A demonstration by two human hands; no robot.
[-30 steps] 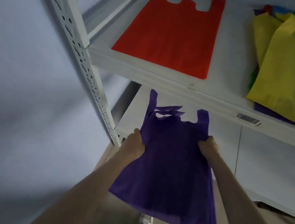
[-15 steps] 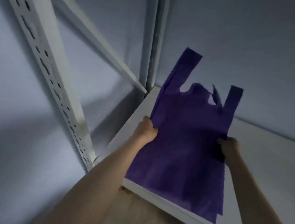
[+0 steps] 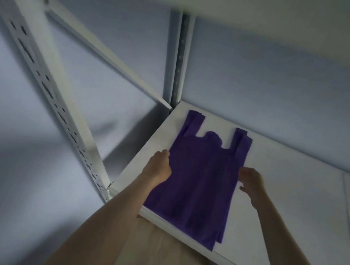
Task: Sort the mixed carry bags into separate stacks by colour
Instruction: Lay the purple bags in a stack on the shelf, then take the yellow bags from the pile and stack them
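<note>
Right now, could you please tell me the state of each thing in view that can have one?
purple bag: lying flat on the shelf, handles toward the wall, bottom edge hanging slightly over the front lip.
left hand: at the bag's left edge, touching it; grip unclear.
right hand: at the bag's right edge, fingers loosely spread, seemingly letting go.
shelf: white, carrying only the purple bag in view.

the purple bag point(image 3: 202, 184) looks like thin matt cloth, non-woven, soft and faintly creased. the shelf point(image 3: 284, 210) is smooth, matt white board with a painted look. the slotted upright point(image 3: 45, 81) and brace point(image 3: 103, 54) look like white-painted metal with a slight sheen. the floor point(image 3: 159, 258) seems pale wood-grain, smooth.
</note>
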